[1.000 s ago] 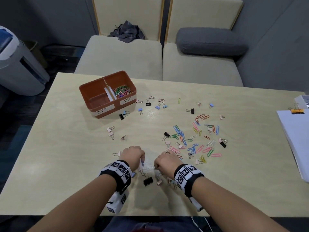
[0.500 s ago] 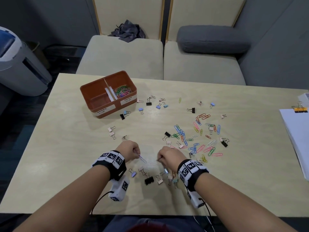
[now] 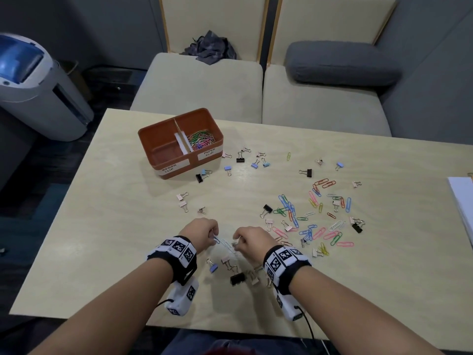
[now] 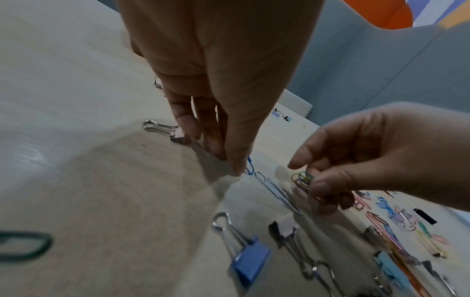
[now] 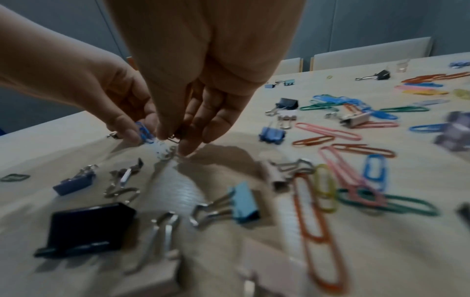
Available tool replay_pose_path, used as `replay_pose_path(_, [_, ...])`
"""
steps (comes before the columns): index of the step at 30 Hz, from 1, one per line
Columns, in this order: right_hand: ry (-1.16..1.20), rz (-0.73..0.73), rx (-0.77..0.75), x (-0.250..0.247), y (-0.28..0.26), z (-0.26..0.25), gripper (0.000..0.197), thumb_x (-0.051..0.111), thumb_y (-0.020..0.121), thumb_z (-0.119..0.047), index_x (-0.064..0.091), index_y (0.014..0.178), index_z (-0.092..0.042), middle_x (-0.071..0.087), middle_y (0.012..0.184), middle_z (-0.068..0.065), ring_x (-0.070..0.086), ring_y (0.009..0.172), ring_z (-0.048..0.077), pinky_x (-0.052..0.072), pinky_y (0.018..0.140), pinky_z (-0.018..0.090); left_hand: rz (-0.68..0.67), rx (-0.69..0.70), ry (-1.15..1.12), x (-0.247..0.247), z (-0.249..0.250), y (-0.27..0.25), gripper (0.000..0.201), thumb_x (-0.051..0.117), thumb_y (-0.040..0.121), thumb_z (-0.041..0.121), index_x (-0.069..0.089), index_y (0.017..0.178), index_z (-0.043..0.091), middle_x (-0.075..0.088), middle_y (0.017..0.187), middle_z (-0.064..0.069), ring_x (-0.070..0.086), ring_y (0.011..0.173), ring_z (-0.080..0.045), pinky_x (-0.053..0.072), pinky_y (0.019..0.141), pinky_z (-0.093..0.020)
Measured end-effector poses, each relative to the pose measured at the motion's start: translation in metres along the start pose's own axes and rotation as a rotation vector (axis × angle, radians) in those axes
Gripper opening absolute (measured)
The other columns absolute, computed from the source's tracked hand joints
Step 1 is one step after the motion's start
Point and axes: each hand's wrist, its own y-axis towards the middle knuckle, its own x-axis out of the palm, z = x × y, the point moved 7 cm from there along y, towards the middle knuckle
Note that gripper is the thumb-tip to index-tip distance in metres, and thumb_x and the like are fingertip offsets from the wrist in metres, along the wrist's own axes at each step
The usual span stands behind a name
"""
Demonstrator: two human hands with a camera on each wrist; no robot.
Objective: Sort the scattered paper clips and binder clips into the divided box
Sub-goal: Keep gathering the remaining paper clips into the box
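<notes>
Low over the table [image 3: 76, 226], both hands work close together, fingertips nearly meeting. Left hand [image 3: 202, 230]: thumb and fingers pinch a blue paper clip [image 4: 249, 165], which seems linked to a pale clip [image 4: 277, 191] trailing toward the right fingers. Right hand [image 3: 252, 239]: thumb and forefinger pinch a small bunch of clips [image 4: 302, 178], green and dark ones, other fingers curled loosely. Whether the pale clip touches the table cannot be told. Just behind the fingers, toward the person, lie binder clips: a blue one [image 3: 212, 266], a pink one [image 3: 226, 260], a black one [image 3: 237, 278]. Another pink binder clip [image 4: 178, 136] lies just beside the left fingers, on their outer side. Beyond the right fingers and to their right, a spread of loose paper clips [image 3: 314, 216] in pink, blue, green, orange and yellow, with a few binder clips among them. Well beyond the left fingers stands the box [image 3: 163, 129], orange, divided in two: its right compartment, labelled PAPER CLIP, holds coloured clips [image 3: 201, 139]; its left compartment, labelled BINDER CLIP, shows only bare floor. More binder clips [image 3: 240, 157] lie scattered just right of the box.
</notes>
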Motion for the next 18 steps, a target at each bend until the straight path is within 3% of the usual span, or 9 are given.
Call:
replay_pose_path(4, [-0.057, -0.023, 0.010, 0.015, 0.012, -0.018, 0.031, 0.059, 0.090, -0.024, 0.056, 0.120, -0.016, 0.063, 0.116, 0.010, 0.057, 0.108, 0.029, 0.047, 0.091, 0.035, 0.043, 0.003, -0.027, -0.009, -0.002, -0.005, 0.005, 0.064, 0.082, 0.014, 0.064, 0.087, 0.017, 0.056, 0.084, 0.003, 0.052, 0.081, -0.018, 0.040, 0.072, -0.025])
replay_pose_path(6, [-0.098, -0.028, 0.021, 0.019, 0.016, -0.021, 0.027, 0.056, 0.090, -0.020, 0.057, 0.117, -0.016, 0.060, 0.118, 0.010, 0.057, 0.108, 0.030, 0.046, 0.089, 0.035, 0.082, -0.001, -0.078, -0.017, -0.007, -0.007, 0.009, 0.062, 0.081, 0.011, 0.062, 0.081, 0.020, 0.060, 0.086, 0.001, 0.057, 0.085, -0.020, 0.044, 0.076, -0.028])
replay_pose_path(11, [-0.118, -0.075, 0.036, 0.023, 0.021, -0.022, 0.015, 0.059, 0.088, -0.018, 0.068, 0.100, -0.014, 0.055, 0.112, 0.009, 0.058, 0.103, 0.031, 0.046, 0.086, 0.032, 0.148, -0.060, -0.150, -0.036, -0.027, -0.014, 0.007, 0.063, 0.083, 0.015, 0.070, 0.085, 0.013, 0.063, 0.077, 0.003, 0.057, 0.074, -0.014, 0.044, 0.070, -0.023])
replay_pose_path(15, [-0.235, -0.089, -0.035, 0.022, 0.020, -0.027, 0.014, 0.053, 0.092, -0.019, 0.065, 0.098, -0.019, 0.053, 0.111, 0.006, 0.057, 0.102, 0.030, 0.041, 0.078, 0.031, 0.205, -0.083, -0.209, -0.046, -0.037, -0.020, 0.007, 0.063, 0.086, 0.016, 0.068, 0.081, 0.015, 0.061, 0.065, 0.007, 0.058, 0.065, -0.011, 0.044, 0.064, -0.018])
replay_pose_path(18, [-0.311, -0.073, -0.077, 0.020, 0.017, -0.032, 0.012, 0.048, 0.092, -0.018, 0.057, 0.087, -0.026, 0.059, 0.110, 0.004, 0.059, 0.099, 0.028, 0.039, 0.074, 0.030, 0.266, -0.100, -0.223, -0.052, -0.044, -0.023, 0.006, 0.063, 0.086, 0.015, 0.069, 0.088, 0.014, 0.062, 0.073, 0.005, 0.054, 0.069, -0.011, 0.035, 0.057, -0.009])
